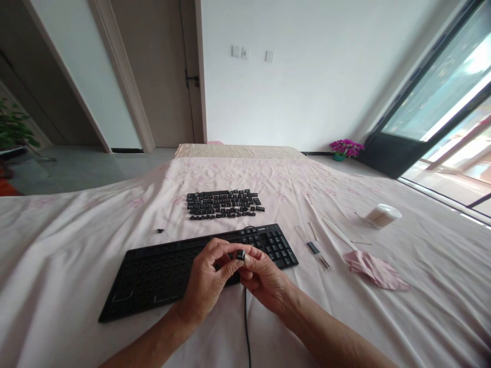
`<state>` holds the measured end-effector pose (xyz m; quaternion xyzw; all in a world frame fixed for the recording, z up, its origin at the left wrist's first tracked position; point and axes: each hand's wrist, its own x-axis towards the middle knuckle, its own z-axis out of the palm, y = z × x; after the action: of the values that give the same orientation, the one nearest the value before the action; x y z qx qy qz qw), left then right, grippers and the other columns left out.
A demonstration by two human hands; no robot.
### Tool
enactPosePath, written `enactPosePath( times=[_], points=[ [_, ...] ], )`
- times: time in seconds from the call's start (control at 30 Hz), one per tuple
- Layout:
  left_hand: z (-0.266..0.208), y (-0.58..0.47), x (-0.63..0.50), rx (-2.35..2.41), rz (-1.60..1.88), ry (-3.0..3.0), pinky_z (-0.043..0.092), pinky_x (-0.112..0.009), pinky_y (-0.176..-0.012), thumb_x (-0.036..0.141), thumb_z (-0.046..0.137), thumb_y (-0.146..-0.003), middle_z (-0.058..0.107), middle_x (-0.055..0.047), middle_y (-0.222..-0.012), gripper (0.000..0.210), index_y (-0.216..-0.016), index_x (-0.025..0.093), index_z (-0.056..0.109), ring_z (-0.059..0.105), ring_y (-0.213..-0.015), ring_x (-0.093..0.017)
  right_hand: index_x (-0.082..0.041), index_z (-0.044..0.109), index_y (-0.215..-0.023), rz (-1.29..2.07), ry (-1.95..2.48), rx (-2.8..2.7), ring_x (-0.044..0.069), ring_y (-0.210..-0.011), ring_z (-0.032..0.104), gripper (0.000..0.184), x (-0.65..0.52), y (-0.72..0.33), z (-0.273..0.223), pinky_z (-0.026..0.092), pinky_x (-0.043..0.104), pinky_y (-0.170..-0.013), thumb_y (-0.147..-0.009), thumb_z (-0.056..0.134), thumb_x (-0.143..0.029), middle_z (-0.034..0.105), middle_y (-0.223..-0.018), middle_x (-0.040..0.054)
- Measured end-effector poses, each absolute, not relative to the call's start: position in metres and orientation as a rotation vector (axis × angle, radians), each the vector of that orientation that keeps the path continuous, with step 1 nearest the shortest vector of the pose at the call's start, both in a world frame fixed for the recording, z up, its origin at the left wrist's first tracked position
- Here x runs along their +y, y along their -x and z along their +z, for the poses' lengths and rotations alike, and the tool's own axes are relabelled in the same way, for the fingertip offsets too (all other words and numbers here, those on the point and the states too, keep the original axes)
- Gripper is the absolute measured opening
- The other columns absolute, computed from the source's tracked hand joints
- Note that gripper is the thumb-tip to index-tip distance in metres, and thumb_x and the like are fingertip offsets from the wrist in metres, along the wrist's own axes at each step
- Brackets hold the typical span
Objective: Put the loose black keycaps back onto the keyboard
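Between the fingertips of both hands is a small black keycap, held above the keyboard. My left hand pinches it from the left, thumb and forefinger closed. On the other side my right hand grips it with thumb and fingers. Below lies a black keyboard, most of its left and middle part bare of keycaps, while keys still sit on its right end. Beyond it, loose black keycaps are laid out in rows on the cloth. One more loose keycap lies apart at the left.
A pink floral cloth covers the surface. To the right are a keycap puller, cotton swabs, a pink rag with a pale stick, and a clear tub of swabs. The keyboard's cable runs toward me.
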<state>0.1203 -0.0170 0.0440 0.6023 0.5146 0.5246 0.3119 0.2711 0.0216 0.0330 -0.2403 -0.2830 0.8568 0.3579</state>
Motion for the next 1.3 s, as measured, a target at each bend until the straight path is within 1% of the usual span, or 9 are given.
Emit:
enactPosePath(
  times=[0.17, 0.27, 0.37, 0.43, 0.57, 0.7, 0.9, 1.07, 1.3],
  points=[
    [0.047, -0.119, -0.016, 1.408, 1.389, -1.562, 0.049, -0.024, -0.066, 0.034, 0.065, -0.077, 0.064, -0.002, -0.089, 0.017, -0.091, 0.025, 0.07, 0.059, -0.071, -0.012, -0.018, 0.063, -0.092, 2.087, 0.754, -0.83, 0.002, -0.046, 0.037, 0.032, 0.021, -0.27, 0.039, 0.016, 0.014, -0.039, -0.065, 0.08, -0.027, 0.05, -0.06, -0.0058],
    [0.051, -0.115, -0.014, 1.469, 1.327, -1.528, 0.05, -0.028, -0.072, 0.036, 0.066, -0.075, 0.068, -0.003, -0.089, 0.017, -0.089, 0.026, 0.07, 0.063, -0.075, -0.016, -0.02, 0.064, -0.092, 1.769, 0.913, -1.054, 0.005, -0.05, 0.045, 0.029, 0.022, -0.271, 0.042, 0.027, 0.015, -0.04, -0.068, 0.077, -0.031, 0.058, -0.068, -0.003],
    [0.053, -0.112, -0.012, 1.479, 1.279, -1.427, 0.051, -0.031, -0.079, 0.037, 0.068, -0.073, 0.071, -0.003, -0.09, 0.021, -0.09, 0.027, 0.071, 0.066, -0.083, -0.021, -0.023, 0.068, -0.085, 1.279, 0.958, -1.426, 0.011, -0.065, 0.055, 0.015, 0.023, -0.273, 0.042, 0.045, 0.022, -0.056, -0.073, 0.072, -0.029, 0.064, -0.08, 0.0006],
    [0.053, -0.111, -0.01, 1.43, 1.246, -1.33, 0.052, -0.032, -0.081, 0.037, 0.069, -0.071, 0.073, -0.003, -0.091, 0.023, -0.091, 0.025, 0.072, 0.067, -0.086, -0.022, -0.025, 0.071, -0.09, 1.013, 0.916, -1.674, 0.015, -0.076, 0.059, 0.013, 0.023, -0.274, 0.041, 0.049, 0.026, -0.068, -0.078, 0.067, -0.026, 0.065, -0.084, 0.0025],
    [0.052, -0.109, -0.009, 1.293, 1.162, -1.147, 0.052, -0.032, -0.083, 0.038, 0.071, -0.069, 0.073, -0.005, -0.093, 0.03, -0.094, 0.021, 0.072, 0.067, -0.089, -0.022, -0.027, 0.07, -0.102, 0.752, 0.904, -1.938, 0.015, -0.08, 0.062, 0.022, 0.022, -0.276, 0.042, 0.049, 0.027, -0.075, -0.084, 0.059, -0.022, 0.066, -0.088, 0.0033],
    [0.047, -0.106, -0.01, 1.183, 1.082, -0.859, 0.053, -0.032, -0.081, 0.04, 0.074, -0.067, 0.072, -0.006, -0.091, 0.036, -0.095, 0.018, 0.071, 0.067, -0.081, -0.017, -0.026, 0.07, -0.098, 0.683, 0.953, -2.008, 0.015, -0.079, 0.063, 0.019, 0.021, -0.275, 0.041, 0.049, 0.025, -0.075, -0.085, 0.059, -0.02, 0.068, -0.087, 0.0022],
    [0.042, -0.103, -0.012, 1.22, 1.063, -0.799, 0.05, -0.024, -0.066, 0.039, 0.077, -0.063, 0.071, -0.006, -0.084, 0.035, -0.087, 0.016, 0.069, 0.065, -0.076, -0.015, -0.027, 0.07, -0.096, 0.626, 0.997, -2.126, 0.014, -0.074, 0.062, 0.018, 0.018, -0.274, 0.046, 0.047, 0.023, -0.069, -0.083, 0.06, -0.02, 0.068, -0.081, 0.0006],
    [0.037, -0.105, -0.016, 1.2, 1.074, -0.803, 0.05, -0.025, -0.069, 0.039, 0.077, -0.063, 0.069, -0.003, -0.079, 0.032, -0.084, 0.016, 0.068, 0.063, -0.072, -0.013, -0.029, 0.067, -0.107, 0.441, 1.014, -2.319, 0.015, -0.075, 0.062, 0.023, 0.01, -0.277, 0.061, 0.046, 0.024, -0.07, -0.088, 0.056, -0.025, 0.069, -0.086, 0.003],
    [0.036, -0.108, -0.018, 1.174, 1.055, -0.795, 0.052, -0.029, -0.073, 0.044, 0.076, -0.062, 0.07, -0.005, -0.08, 0.037, -0.085, 0.016, 0.068, 0.065, -0.075, -0.016, -0.031, 0.07, -0.1, 0.367, 1.031, -2.367, 0.014, -0.075, 0.059, 0.019, 0.01, -0.281, 0.072, 0.044, 0.023, -0.066, -0.087, 0.057, -0.026, 0.066, -0.083, 0.0018]
  ],
)
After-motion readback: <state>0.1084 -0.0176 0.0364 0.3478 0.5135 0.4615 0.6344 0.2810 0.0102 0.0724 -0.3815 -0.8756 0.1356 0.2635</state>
